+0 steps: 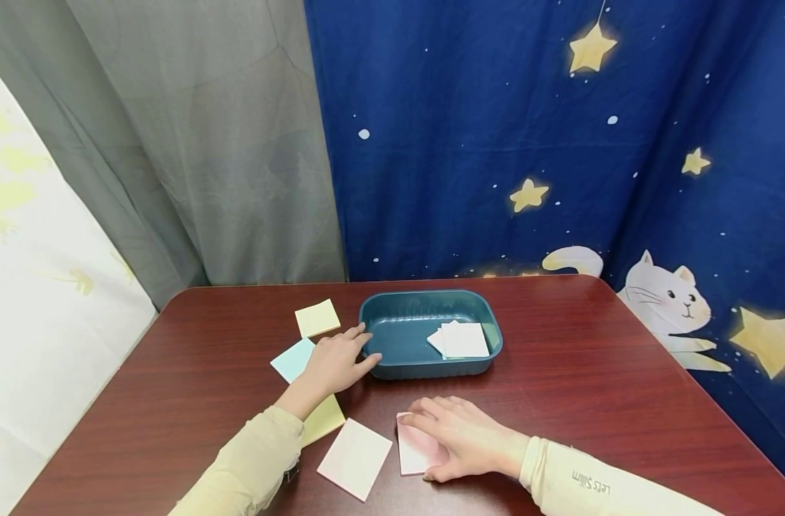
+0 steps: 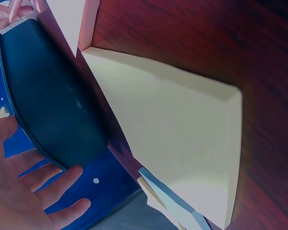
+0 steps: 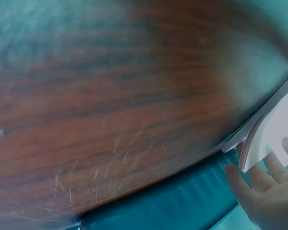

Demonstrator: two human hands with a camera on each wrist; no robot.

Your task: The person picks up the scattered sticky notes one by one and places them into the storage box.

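A pink sticky-note pad (image 1: 415, 448) lies near the front of the table. My right hand (image 1: 466, 437) grips it, fingers over its far-left side and thumb at its near edge. In the right wrist view, the top sheets of the pad (image 3: 273, 129) bow up beside the fingers of my right hand (image 3: 273, 191). A teal basket (image 1: 431, 369) holds several white paper squares (image 1: 465, 340). My left hand (image 1: 334, 362) rests with spread fingers at the basket's left rim. The left wrist view shows my left hand (image 2: 29, 187) beside the basket (image 2: 53, 96), fingers extended.
Left of the basket lie a small yellow pad (image 1: 318, 318), a blue pad (image 1: 292, 360) and a larger yellow pad (image 1: 324, 421), partly under the left arm. A pale pink pad (image 1: 354, 459) lies between the arms. Curtains (image 1: 470, 143) hang behind the table.
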